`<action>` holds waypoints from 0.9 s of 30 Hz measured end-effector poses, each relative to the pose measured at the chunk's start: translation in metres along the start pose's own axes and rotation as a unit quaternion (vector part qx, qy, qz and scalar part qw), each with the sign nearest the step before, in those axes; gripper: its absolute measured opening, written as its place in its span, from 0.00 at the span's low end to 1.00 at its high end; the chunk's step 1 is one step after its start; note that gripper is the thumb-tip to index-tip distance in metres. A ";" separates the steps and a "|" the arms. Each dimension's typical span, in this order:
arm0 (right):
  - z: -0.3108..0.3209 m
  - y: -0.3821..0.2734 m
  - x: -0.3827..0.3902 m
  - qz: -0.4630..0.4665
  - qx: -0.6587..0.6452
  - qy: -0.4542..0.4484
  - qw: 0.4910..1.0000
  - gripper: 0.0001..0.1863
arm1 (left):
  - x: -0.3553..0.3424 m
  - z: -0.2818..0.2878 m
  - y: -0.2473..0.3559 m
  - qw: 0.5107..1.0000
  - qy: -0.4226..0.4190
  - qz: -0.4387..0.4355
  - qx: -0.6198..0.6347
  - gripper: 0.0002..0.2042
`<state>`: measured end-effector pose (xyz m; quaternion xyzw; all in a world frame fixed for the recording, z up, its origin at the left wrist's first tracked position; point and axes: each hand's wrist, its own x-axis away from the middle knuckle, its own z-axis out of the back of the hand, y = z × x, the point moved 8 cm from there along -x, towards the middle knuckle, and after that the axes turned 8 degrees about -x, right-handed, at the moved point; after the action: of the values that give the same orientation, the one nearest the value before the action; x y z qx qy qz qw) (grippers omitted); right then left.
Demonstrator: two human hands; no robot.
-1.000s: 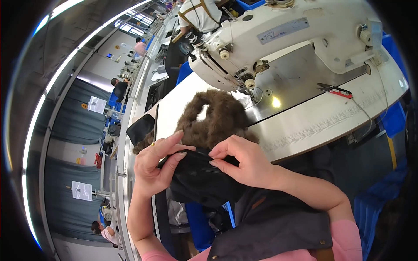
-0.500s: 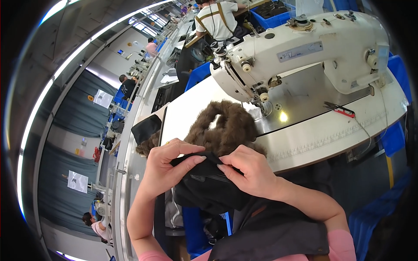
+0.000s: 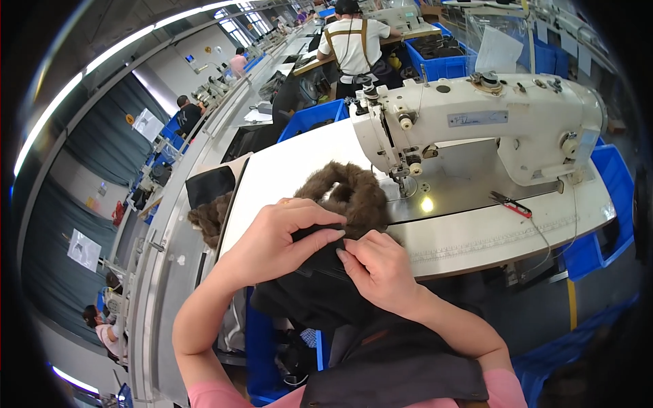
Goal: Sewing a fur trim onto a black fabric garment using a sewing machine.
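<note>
Black fabric (image 3: 316,285) with brown fur trim (image 3: 364,197) is held up at the near edge of the sewing table. My left hand (image 3: 286,234) pinches the upper edge of the cloth between thumb and fingers. Close beside it, my right hand (image 3: 377,268) grips the same edge, its thumb pressed against the fingers. The fur bunches on the white tabletop just beyond my hands, left of the needle of a white sewing machine (image 3: 469,122). The lower part of the cloth hangs over my lap, and my fingers hide the pinched edge.
Red-handled thread snips (image 3: 510,204) lie on the table at right. Another black piece with brown fur (image 3: 211,190) rests at left. Blue bins (image 3: 313,122) stand behind the table, beside it and below. A person in a white shirt (image 3: 354,51) sits ahead at another machine.
The whole view has shifted, showing more of the machine and the room ahead. My left hand has moved closer to my right along the fabric edge; both still pinch it.
</note>
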<state>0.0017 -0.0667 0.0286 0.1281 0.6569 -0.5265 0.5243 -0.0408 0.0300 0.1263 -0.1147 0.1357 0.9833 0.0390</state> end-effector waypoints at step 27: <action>-0.060 0.012 0.015 -0.361 -0.294 -0.286 0.838 0.28 | 0.006 0.006 -0.047 0.991 0.116 -0.064 0.009 0.10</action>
<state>-0.0291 -0.0183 0.0029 -0.4345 0.6010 -0.4738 0.4749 -0.0428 0.0772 0.1185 -0.2364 0.1405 0.9575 0.0869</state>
